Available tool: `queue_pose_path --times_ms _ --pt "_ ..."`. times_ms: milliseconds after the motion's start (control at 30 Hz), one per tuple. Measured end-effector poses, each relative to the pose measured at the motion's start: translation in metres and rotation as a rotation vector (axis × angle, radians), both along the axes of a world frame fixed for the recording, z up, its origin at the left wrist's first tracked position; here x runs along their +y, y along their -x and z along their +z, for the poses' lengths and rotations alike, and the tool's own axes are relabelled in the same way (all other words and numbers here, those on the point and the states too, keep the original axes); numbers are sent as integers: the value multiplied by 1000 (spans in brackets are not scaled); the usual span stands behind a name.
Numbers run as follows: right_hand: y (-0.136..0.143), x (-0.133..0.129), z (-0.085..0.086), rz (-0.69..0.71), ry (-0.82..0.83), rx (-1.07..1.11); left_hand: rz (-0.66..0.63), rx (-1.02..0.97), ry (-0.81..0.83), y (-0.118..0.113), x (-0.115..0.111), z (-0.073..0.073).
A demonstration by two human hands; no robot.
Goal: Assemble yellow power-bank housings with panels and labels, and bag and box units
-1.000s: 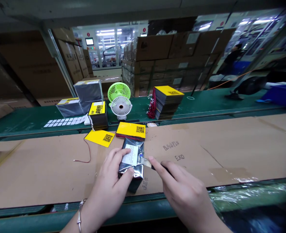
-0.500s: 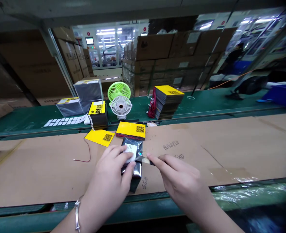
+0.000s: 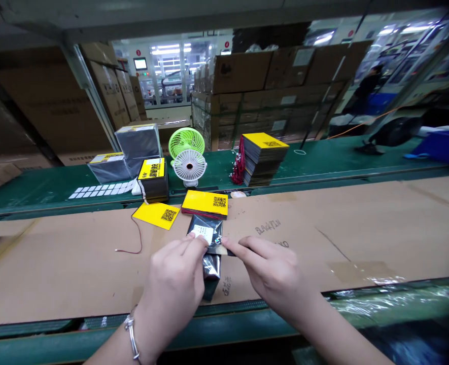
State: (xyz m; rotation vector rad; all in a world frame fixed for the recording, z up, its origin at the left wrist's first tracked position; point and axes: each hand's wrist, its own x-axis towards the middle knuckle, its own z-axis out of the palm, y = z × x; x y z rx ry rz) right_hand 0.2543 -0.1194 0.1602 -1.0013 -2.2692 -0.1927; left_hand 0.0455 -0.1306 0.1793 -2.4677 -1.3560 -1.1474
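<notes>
A black shiny film-covered pack (image 3: pixel 211 223) bearing a white label (image 3: pixel 202 233) lies on the cardboard, above another dark shiny piece (image 3: pixel 211 268). My left hand (image 3: pixel 179 268) is closed, its thumb and fingertips pressed together at the label's lower edge; the exact grip is partly hidden. Between the hands is a thin flat dark tool (image 3: pixel 220 250) with a pale patch, lying across the pack. My right hand (image 3: pixel 268 266) is closed around its right end, index finger stretched along it towards the pack.
Behind the pack lie a stack of yellow cards (image 3: pixel 205 203) and a single yellow card (image 3: pixel 158 215) with a thin wire. A taller card stack (image 3: pixel 264 159), small fans (image 3: pixel 189 165), wrapped blocks (image 3: pixel 138 144) and white stickers (image 3: pixel 102 190) stand on the green bench.
My left fingers have drawn together from a spread hold over the label to a pinch at its lower edge. The right hand and tool have shifted slightly left.
</notes>
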Motion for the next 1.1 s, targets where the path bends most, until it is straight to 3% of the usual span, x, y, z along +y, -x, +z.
queue_pose_path --times_ms 1100 --pt "-4 11 4 14 -25 12 74 30 -23 -4 -5 0"
